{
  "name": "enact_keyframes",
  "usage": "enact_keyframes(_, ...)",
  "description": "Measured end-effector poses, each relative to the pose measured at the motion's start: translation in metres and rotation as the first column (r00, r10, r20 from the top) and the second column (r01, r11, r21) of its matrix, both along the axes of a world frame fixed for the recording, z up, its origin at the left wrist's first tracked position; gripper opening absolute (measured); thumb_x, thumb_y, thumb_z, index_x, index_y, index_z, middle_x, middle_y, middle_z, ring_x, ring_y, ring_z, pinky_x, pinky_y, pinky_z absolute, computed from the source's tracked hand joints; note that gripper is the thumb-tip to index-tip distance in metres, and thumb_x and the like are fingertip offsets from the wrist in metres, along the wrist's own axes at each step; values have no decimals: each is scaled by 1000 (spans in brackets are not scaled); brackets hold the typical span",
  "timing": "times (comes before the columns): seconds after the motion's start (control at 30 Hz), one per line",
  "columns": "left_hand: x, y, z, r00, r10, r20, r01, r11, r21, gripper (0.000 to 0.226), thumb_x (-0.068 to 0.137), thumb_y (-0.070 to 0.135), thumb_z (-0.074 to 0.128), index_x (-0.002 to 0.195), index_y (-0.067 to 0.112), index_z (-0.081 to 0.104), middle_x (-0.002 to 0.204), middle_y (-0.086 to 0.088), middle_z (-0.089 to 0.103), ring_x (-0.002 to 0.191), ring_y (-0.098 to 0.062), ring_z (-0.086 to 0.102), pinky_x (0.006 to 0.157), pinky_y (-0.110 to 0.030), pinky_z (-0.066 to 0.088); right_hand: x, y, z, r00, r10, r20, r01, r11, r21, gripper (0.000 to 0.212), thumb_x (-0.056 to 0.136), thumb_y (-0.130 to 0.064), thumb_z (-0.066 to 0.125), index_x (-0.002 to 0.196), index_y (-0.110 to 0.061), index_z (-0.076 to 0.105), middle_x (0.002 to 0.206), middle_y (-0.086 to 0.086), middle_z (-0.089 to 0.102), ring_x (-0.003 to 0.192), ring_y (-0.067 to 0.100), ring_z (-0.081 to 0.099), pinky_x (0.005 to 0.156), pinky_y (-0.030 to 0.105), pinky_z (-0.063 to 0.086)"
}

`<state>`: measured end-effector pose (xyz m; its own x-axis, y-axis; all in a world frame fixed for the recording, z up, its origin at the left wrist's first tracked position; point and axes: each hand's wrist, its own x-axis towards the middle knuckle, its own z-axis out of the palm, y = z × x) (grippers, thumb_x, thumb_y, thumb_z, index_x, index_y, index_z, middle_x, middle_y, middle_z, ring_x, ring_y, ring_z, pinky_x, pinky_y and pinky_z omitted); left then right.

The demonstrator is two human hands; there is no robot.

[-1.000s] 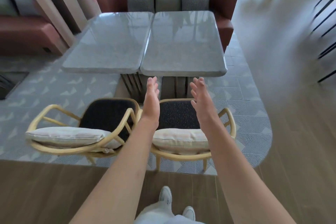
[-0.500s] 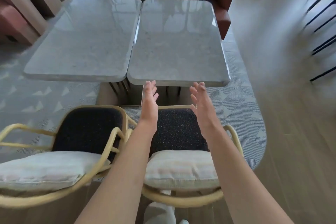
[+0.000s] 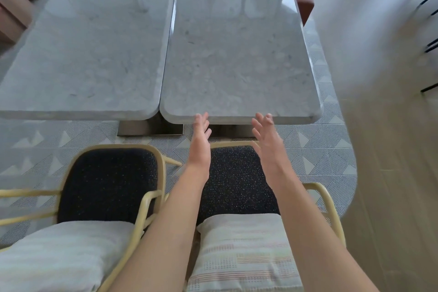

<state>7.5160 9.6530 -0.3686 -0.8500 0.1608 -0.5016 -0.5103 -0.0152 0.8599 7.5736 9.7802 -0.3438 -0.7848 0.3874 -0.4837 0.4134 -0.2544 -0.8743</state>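
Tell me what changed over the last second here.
The person stepped closer: the left hand and right hand moved forward over the right chair toward the near edge of the right marble table. Nothing was gripped or let go. Both hands stay open, palms facing; the chair and table stayed put.

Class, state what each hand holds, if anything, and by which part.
Nothing is held: left hand and right hand are open, reaching over the chair toward the table.
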Motion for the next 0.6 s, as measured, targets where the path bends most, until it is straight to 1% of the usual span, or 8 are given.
enact_keyframes(0.13, -10, 4, -8, 1000, -4, 23, 4, 1000, 3, 64, 104, 62, 14, 155, 31, 34, 165, 1, 29, 149, -19, 31, 125, -52, 16, -10, 3, -6, 1000, -7, 15, 7, 1000, -3, 62, 103, -58, 24, 156, -27, 31, 160, -5, 36, 148, 15, 30, 124, 49, 18)
enact_keyframes(0.3, 0, 5, -7, 1000, -15, 17, 14, 1000, 8, 64, 103, 63, 14, 154, 33, 35, 164, 2, 30, 148, -18, 32, 125, -53, 15, -2, 2, -8, 1000, -20, 14, 20, 1000, -7, 61, 103, -56, 24, 156, -25, 32, 160, -3, 36, 148, 16, 30, 124, 47, 19)
enact_keyframes(0.47, 26, 3, 3, 1000, -15, 3, 15, 1000, 15, 63, 104, 62, 14, 155, 33, 36, 164, 2, 31, 147, -17, 34, 125, -52, 15, 26, 1, 1, 1000, -18, 13, 18, 999, 27, 63, 103, -59, 24, 156, -27, 31, 159, -3, 37, 148, 18, 31, 124, 49, 20)
enact_keyframes(0.6, 58, 3, 11, 1000, -12, -21, 13, 1000, 15, 64, 104, 62, 14, 156, 31, 35, 164, 2, 31, 148, -18, 34, 125, -50, 16, 61, 3, 10, 1000, -19, -14, 19, 1000, 21, 60, 104, -56, 26, 154, -24, 35, 157, -2, 40, 146, 18, 34, 122, 46, 23)
